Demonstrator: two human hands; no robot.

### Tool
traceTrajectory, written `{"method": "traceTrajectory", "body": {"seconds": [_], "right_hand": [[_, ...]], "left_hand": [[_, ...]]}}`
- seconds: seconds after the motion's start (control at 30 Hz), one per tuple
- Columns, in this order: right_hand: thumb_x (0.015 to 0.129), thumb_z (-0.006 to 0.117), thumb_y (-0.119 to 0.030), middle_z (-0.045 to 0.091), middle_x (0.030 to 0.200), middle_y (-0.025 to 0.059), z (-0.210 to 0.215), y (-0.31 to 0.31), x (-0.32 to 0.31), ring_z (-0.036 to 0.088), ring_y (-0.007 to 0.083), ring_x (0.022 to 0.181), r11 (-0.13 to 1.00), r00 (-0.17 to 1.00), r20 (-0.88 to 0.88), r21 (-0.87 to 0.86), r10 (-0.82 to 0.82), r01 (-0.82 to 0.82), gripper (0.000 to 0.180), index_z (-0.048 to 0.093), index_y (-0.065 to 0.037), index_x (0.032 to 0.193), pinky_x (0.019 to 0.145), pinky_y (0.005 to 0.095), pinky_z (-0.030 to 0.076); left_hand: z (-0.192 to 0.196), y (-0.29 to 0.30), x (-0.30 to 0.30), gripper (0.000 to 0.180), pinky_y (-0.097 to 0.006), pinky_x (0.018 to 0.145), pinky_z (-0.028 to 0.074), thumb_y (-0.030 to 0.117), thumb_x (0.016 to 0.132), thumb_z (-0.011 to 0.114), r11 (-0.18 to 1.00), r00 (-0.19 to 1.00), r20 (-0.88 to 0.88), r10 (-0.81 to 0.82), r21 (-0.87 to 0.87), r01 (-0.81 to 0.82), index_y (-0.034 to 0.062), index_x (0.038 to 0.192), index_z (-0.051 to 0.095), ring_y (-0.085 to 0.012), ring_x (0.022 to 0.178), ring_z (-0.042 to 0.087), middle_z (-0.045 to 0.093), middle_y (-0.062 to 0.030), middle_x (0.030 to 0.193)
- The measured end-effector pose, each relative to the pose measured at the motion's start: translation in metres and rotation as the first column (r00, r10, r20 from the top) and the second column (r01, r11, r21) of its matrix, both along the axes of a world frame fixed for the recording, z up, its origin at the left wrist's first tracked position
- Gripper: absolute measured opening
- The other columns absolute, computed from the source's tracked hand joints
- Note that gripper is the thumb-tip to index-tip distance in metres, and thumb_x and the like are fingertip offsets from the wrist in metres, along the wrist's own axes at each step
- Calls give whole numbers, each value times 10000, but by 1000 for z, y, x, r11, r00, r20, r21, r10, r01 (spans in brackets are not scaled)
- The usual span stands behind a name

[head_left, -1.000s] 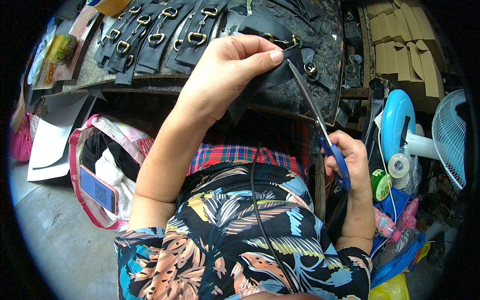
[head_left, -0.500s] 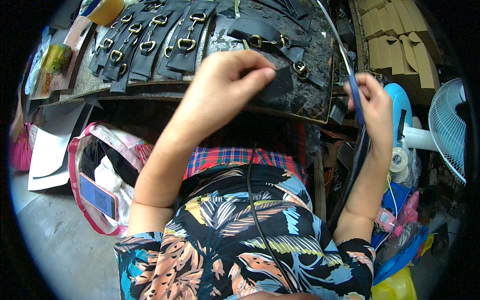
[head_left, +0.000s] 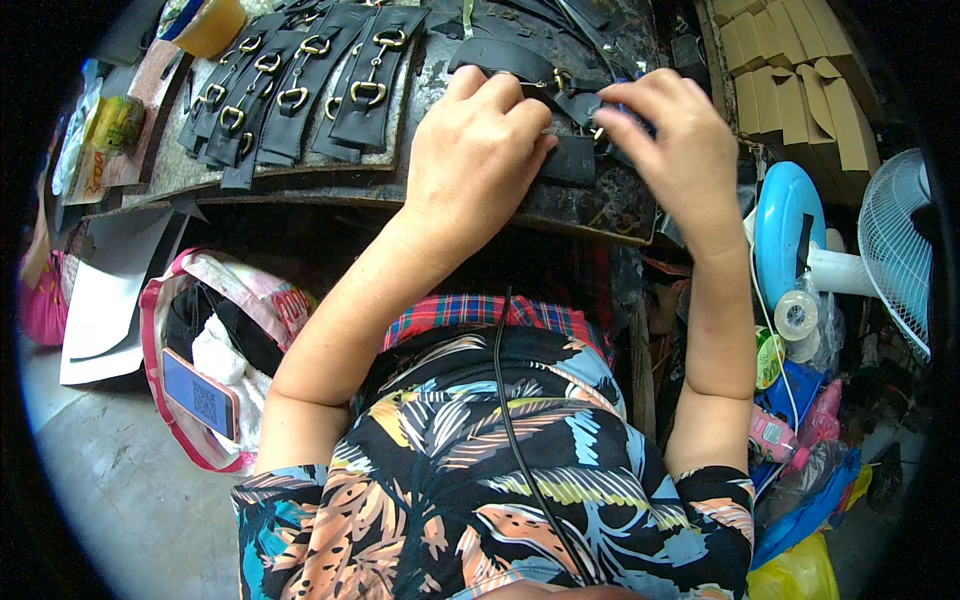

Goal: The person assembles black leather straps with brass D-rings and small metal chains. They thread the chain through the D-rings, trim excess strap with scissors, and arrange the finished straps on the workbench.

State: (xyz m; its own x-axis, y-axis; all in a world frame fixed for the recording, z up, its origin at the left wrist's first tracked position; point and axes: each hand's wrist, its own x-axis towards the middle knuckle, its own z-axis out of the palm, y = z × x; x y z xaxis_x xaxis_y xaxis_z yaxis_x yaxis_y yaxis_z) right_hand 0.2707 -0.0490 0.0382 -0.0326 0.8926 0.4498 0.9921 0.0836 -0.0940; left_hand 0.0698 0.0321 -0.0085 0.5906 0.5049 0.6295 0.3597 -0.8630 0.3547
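Black leather strap (head_left: 566, 158) lies flat on the dark worktable (head_left: 560, 205), near its front edge and right of centre, with one end running up toward a small brass buckle (head_left: 596, 132). The left hand (head_left: 478, 150) rests palm-down on the strap's left part, fingers curled loosely over it and pressing it to the table rather than closing around it. The right hand (head_left: 672, 140) sits just beside it on the right, fingers bent and tips pinched at the buckle end of the strap; something blue shows under those fingers, but what it is cannot be told.

Farther left on the table, a row of finished black straps with brass buckles (head_left: 300, 85) lies fanned out side by side on a board. A yellow tub (head_left: 208, 22) stands at the far left corner. Stacked cardboard pieces (head_left: 800, 85) rise at the far right.

Below the table on the left, a pink-trimmed bag (head_left: 190, 330) stands open on the floor, with a phone (head_left: 200, 395) lying across its rim. White paper sheets (head_left: 105, 300) lie just left of the bag. On the right, a blue and white fan (head_left: 850, 260) stands near a roll of clear tape (head_left: 797, 315).
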Motion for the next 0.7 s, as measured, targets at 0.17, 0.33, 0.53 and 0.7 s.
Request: {"method": "traceTrajectory", "body": {"seconds": [0.17, 0.33, 0.53, 0.7], "right_hand": [[837, 793, -259, 678, 929, 31, -6, -1, -13, 650, 244, 927, 999, 994, -102, 9, 37, -36, 181, 739, -125, 947, 794, 377, 538], [952, 711, -66, 702, 1001, 24, 11, -9, -7, 639, 102, 903, 997, 842, -537, -14, 51, -70, 153, 696, 6, 1086, 825, 255, 508], [961, 676, -35, 662, 1016, 28, 11, -7, -21, 629, 97, 961, 944, 594, -794, -86, 129, -319, 243, 630, -7, 1197, 851, 240, 507], [950, 692, -38, 647, 1030, 13, 7, -8, -24, 632, 95, 988, 833, 355, -927, -96, 125, -544, 371, 568, -38, 1299, 876, 242, 518]], "left_hand": [[1, -3, -1, 215, -391, 800, 537, 151, 745, 818, 1000, 999, -36, 3, 13, -3, 89, 915, 704, -308, 929, 606, 635, -84, 934], [15, 3, 3, 239, -398, 793, 527, 170, 757, 826, 994, 961, 277, 5, 105, -36, 86, 944, 704, -309, 932, 608, 653, -88, 979], [24, 1, -5, 171, -394, 718, 512, 163, 860, 775, 965, 966, 212, -150, -183, 190, 32, 942, 701, -303, 812, 635, 663, -82, 835], [25, -8, -19, 161, -312, 609, 458, 145, 935, 710, 632, 884, 466, -45, -671, 386, -16, 948, 715, -146, 670, 586, 630, -62, 739]]}}
